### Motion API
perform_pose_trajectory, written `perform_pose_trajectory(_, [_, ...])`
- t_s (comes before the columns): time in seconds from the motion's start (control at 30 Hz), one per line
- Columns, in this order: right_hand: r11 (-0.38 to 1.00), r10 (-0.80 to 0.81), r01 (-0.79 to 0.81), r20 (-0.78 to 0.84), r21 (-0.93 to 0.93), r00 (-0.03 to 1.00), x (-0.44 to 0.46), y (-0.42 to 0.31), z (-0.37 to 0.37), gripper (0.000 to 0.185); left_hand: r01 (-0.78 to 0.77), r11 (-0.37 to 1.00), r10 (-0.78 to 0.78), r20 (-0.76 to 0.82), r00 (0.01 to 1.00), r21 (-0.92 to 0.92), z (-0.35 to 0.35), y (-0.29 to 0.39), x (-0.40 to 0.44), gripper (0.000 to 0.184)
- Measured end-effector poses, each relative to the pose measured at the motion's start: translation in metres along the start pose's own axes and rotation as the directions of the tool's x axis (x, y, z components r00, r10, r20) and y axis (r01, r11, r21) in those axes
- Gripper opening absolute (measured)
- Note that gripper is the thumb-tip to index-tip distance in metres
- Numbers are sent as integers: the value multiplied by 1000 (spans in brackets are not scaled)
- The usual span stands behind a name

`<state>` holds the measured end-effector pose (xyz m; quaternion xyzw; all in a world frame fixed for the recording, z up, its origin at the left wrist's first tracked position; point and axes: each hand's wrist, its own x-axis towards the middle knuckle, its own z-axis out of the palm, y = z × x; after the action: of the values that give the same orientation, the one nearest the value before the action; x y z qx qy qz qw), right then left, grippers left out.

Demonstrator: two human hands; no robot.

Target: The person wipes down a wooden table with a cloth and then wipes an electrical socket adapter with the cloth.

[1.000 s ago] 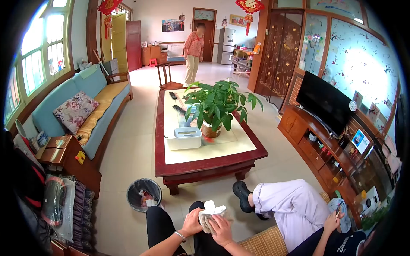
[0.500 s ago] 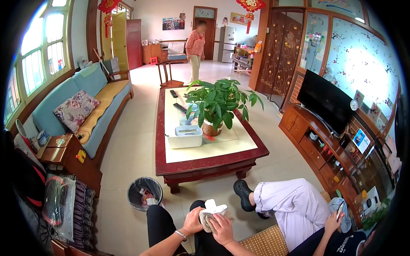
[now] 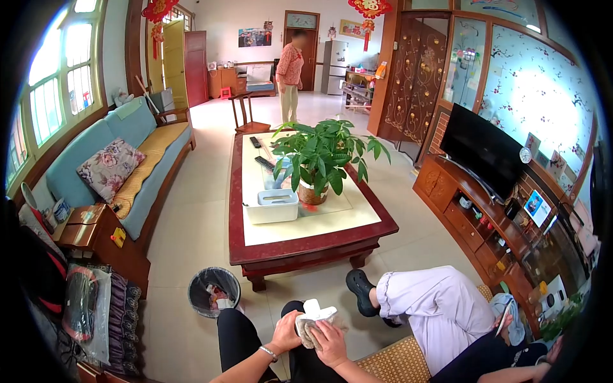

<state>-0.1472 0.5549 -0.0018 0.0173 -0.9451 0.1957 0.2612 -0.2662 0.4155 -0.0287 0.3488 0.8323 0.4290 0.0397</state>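
Note:
My left hand (image 3: 287,332), with a bracelet at its wrist, is closed around one side of a white plastic object (image 3: 318,313) above my lap. A beige cloth (image 3: 307,334) is bunched around the lower part of that object. My right hand (image 3: 331,346) presses the cloth against it from the near side, fingers bent. The white piece has a narrower block sticking up at its far end; its underside is hidden by the cloth and my hands, so I cannot tell its exact kind.
A lined trash bin (image 3: 214,292) stands left of my knees. Ahead is a low table (image 3: 255,255) with a potted plant (image 3: 313,191), a white box (image 3: 273,210) and remotes. A seated person's legs (image 3: 421,300) extend at right. Another person (image 3: 290,73) stands beyond the table.
Both hands stay on the white object and cloth, almost unmoved. The seated person's hand and phone have shifted and turned. The view has tilted slightly.

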Motion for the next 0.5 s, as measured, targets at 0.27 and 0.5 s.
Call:
perform_pose_trajectory(0.27, [1000, 8, -8, -6, -3, 1000, 1, -2, -2, 37, 35, 999, -35, 12, 999, -21, -4, 7, 1, 63])
perform_pose_trajectory(0.5, [1000, 6, -6, 6, -7, 1000, 1, 0, -2, 39, 6, 1000, -6, -24, 1000, 4, -4, 8, 1, 61])
